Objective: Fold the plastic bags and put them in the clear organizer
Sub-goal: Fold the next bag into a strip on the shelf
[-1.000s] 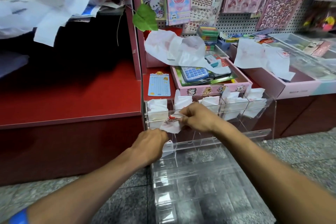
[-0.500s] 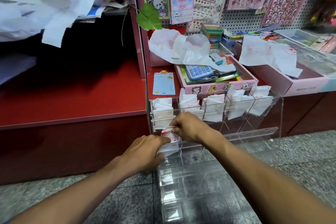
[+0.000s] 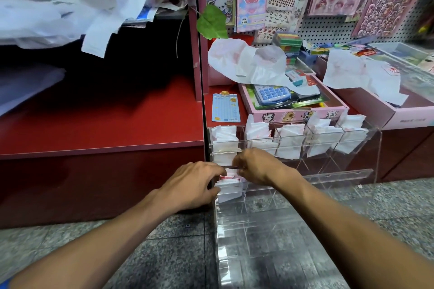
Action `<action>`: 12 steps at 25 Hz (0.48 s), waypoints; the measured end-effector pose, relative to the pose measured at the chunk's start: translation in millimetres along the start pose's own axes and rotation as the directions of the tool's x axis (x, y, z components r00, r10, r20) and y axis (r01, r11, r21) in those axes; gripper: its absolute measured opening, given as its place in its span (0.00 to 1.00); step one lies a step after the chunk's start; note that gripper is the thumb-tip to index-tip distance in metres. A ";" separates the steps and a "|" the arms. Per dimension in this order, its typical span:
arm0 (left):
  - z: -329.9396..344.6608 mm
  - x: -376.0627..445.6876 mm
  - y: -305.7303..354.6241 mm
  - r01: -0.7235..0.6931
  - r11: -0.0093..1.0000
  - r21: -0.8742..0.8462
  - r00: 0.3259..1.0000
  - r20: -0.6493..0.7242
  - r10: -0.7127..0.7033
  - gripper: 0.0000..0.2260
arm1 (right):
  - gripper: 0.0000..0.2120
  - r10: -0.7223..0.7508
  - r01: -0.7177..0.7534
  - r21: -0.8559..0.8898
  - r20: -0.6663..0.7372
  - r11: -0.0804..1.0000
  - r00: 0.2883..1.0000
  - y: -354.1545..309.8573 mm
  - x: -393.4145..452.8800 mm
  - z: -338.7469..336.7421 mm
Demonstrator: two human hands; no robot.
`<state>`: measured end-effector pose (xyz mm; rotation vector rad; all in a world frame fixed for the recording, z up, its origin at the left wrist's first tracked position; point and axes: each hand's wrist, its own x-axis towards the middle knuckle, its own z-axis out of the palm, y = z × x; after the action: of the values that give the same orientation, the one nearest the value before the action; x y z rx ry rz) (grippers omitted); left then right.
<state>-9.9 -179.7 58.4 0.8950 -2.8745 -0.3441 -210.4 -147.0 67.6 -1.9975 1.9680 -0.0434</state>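
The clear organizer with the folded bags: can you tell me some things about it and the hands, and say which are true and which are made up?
1. Both hands are at the clear organizer. True: the left hand and right hand hold a folded plastic bag at its second row, left end.
2. The organizer's top row is empty. False: folded bags fill all its compartments.
3. A blue calculator lies in the pink box. True.
4. The organizer's front rows are packed with bags. False: only clear compartments show there.
5. An unfolded white bag is draped over the pink box. True.
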 end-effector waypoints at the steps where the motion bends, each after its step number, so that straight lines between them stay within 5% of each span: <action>1: -2.9 0.2 -0.4 0.006 1.000 -0.009 1.000 -0.023 -0.006 0.14 | 0.10 0.001 -0.001 -0.013 -0.008 1.000 1.000 1.0 -2.3 -5.2; 3: -8.0 1.6 -0.7 0.006 0.999 -0.042 0.996 -0.083 -0.010 0.09 | 0.08 0.012 -0.012 0.019 -0.029 1.000 1.000 3.0 -8.7 -20.6; 7: -27.1 14.2 6.3 0.023 0.978 -0.206 0.950 -0.301 -0.085 0.08 | 0.05 0.116 -0.021 0.432 -0.194 0.902 0.974 4.3 -18.4 -65.8; 8: -32.3 19.7 8.9 0.025 0.972 -0.236 0.921 -0.374 -0.115 0.08 | 0.06 0.186 0.002 0.480 -0.344 0.877 0.921 6.5 -16.0 -73.9; 10: -41.0 30.9 13.4 0.051 0.962 -0.268 0.857 -0.483 -0.180 0.08 | 0.08 0.347 -0.001 0.490 -0.617 0.872 0.706 15.9 -6.1 -85.4; 12: -45.0 41.7 14.6 0.074 0.957 -0.281 0.824 -0.523 -0.217 0.09 | 0.13 0.405 -0.101 0.428 -0.715 0.898 0.569 31.1 7.1 -90.8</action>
<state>-44.3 -200.1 107.2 0.9767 -2.1836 -0.3771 -263.2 -173.0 143.7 -1.5223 2.4904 -1.3430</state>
